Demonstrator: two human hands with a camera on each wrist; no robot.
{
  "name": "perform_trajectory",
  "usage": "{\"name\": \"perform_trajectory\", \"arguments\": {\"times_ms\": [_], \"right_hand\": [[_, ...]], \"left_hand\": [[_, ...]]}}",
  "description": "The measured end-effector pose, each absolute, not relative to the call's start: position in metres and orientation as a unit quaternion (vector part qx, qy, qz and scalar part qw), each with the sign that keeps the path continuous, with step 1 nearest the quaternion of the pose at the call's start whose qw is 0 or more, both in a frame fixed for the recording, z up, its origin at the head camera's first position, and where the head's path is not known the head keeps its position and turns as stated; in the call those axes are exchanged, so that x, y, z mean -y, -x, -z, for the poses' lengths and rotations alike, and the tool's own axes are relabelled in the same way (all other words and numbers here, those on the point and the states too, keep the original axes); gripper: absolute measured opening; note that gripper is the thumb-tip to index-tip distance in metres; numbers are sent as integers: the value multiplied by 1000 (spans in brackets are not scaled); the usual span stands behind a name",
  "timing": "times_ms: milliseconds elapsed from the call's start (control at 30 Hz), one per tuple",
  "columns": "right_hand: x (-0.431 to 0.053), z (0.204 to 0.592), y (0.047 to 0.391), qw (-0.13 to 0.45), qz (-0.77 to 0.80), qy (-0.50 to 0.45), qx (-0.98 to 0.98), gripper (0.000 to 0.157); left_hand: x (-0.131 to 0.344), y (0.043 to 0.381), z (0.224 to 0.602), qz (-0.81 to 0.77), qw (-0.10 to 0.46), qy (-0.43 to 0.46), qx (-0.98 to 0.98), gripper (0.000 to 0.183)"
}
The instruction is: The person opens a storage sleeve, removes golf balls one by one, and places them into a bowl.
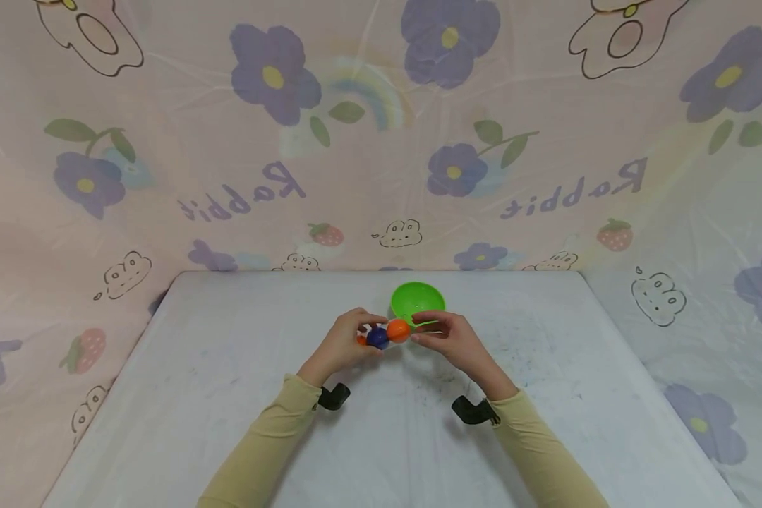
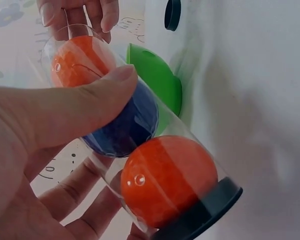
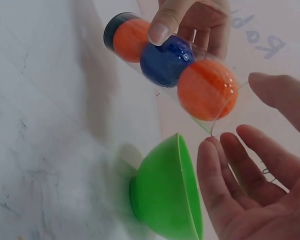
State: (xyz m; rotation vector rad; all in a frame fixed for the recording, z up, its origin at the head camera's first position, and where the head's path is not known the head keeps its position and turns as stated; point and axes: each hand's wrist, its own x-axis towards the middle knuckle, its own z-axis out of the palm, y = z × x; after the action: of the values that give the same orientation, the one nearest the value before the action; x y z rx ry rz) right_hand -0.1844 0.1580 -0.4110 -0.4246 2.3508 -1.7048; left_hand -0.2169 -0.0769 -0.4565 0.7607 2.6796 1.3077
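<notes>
My left hand (image 1: 345, 341) grips a clear tube (image 2: 166, 126) between its thumb and fingers. Inside it sit an orange ball (image 2: 170, 180), a blue ball (image 3: 165, 64) and another orange ball (image 3: 208, 91) in a row. A dark cap (image 2: 205, 212) closes the tube's end near the left hand; the far end looks uncapped. My right hand (image 1: 447, 340) is at that far end, fingers loosely spread and thumb apart. Its fingertips are at the clear rim; whether they touch it I cannot tell. A green bowl (image 1: 417, 295) stands upright on the table just beyond the hands.
The white-covered table (image 1: 228, 409) has faint smudges. A printed curtain (image 1: 368, 162) rises behind it and along both sides. Each wrist wears a black camera mount, one left (image 1: 334, 397) and one right (image 1: 473, 410).
</notes>
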Motion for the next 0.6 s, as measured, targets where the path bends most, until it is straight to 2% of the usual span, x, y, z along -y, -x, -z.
{"name": "perform_trajectory", "arguments": {"times_ms": [300,600], "right_hand": [[-162,442,200,89,591,115,-793,46],[-160,456,198,71,628,100,-768,46]], "left_hand": [[75,220,449,-408,42,-247,-878,53],[71,217,435,-310,11,-255,-916,52]]}}
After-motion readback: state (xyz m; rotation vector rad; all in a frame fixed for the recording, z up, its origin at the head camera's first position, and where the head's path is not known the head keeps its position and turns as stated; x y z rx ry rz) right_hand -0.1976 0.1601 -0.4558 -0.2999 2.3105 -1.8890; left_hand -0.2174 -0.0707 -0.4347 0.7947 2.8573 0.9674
